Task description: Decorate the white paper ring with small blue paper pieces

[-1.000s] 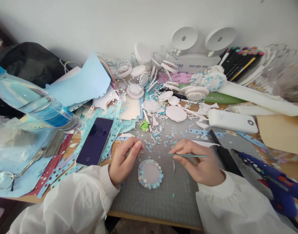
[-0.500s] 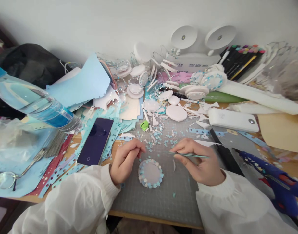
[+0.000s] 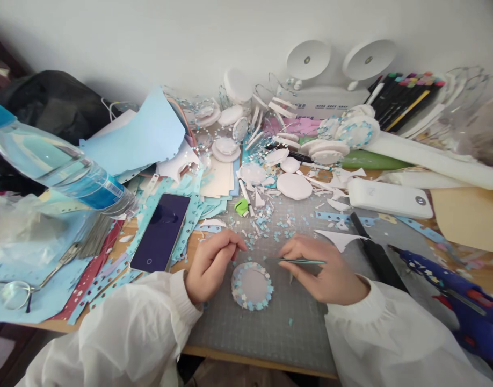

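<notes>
My left hand (image 3: 215, 263) is closed, fingers curled together, just left of and above a round white disc (image 3: 252, 286). Whatever its fingertips may pinch is too small to make out. Small blue and white flower shapes ring the disc's edge, and it lies flat on the grey cutting mat (image 3: 246, 336). In my right hand (image 3: 321, 269) are thin tweezers (image 3: 298, 262), held nearly level with their tips pointing left above the disc's upper right side. Small blue paper pieces (image 3: 262, 220) are scattered on the mat beyond both hands.
A phone (image 3: 161, 232) and a water bottle (image 3: 75, 166) are on the left. White discs (image 3: 294, 186) pile up at the back. On the right are a white power bank (image 3: 390, 199), a black strip (image 3: 377, 255) and a blue glue gun (image 3: 451, 290).
My right hand has moved left with the tweezers, bringing their tips closer to the disc and my left hand. The whole view has shifted slightly.
</notes>
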### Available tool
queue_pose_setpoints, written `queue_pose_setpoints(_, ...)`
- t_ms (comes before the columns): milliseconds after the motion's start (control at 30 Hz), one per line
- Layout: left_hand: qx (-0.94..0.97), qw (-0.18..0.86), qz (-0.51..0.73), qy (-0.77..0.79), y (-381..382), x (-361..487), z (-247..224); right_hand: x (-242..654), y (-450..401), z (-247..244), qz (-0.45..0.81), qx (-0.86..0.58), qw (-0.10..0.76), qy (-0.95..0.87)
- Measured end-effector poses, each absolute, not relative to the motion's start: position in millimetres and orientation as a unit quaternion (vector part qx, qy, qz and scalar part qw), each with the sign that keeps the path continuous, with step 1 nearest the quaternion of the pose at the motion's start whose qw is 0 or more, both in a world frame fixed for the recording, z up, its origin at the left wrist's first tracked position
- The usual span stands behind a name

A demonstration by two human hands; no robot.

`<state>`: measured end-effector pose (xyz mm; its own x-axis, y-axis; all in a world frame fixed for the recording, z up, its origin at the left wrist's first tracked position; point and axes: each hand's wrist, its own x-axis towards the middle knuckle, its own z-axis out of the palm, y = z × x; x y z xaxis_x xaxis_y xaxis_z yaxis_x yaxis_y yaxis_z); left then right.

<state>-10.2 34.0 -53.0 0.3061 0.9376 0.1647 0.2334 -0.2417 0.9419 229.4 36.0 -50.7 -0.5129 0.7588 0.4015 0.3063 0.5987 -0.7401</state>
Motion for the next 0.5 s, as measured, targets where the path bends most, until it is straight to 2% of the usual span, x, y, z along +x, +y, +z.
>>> queue_pose_setpoints(267,0.687,0.431,0.389,0.436,33.6,-11.1,-52.4,228.9,32.9,-42.5,0.334,-0.37,0.456,-0.737)
queue_pose_setpoints(500,0.742,0.379,0.407,0.375,37.9,-3.8,-44.9,221.6,27.5,-49.7,0.46,-0.406,0.548,-0.569)
